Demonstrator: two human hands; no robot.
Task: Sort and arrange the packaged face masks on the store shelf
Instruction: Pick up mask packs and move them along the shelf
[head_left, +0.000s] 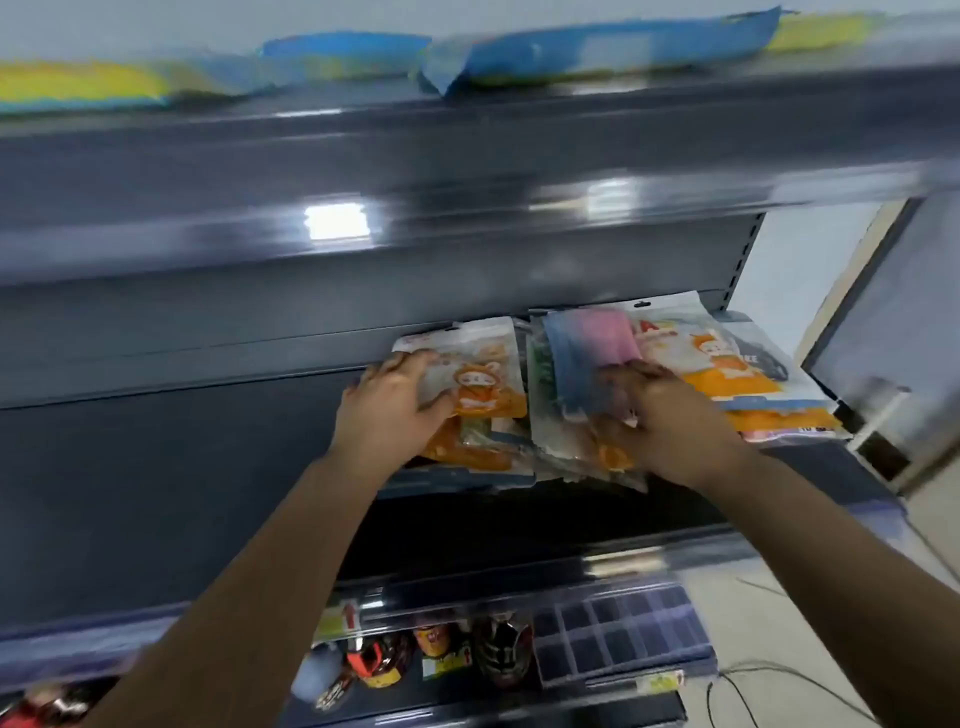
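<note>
Left hand (395, 402) flat, right hand (670, 421) curled.

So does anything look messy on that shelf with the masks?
Yes. The middle pile of mask packs under the right hand is untidy: packs lie crooked, fanned out and sticking over the shelf edge. The orange pack under the left hand lies straighter.

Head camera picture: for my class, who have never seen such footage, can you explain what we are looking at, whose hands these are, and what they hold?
The camera sits on a person's head, looking forward and down at a dark store shelf. No machine is involved; these are the person's own bare hands. The left hand rests on a stack of orange cartoon mask packs. The right hand grips a bundle of packs with a blue and pink pack on top. More orange packs lie to the right. The picture is blurred.
</note>
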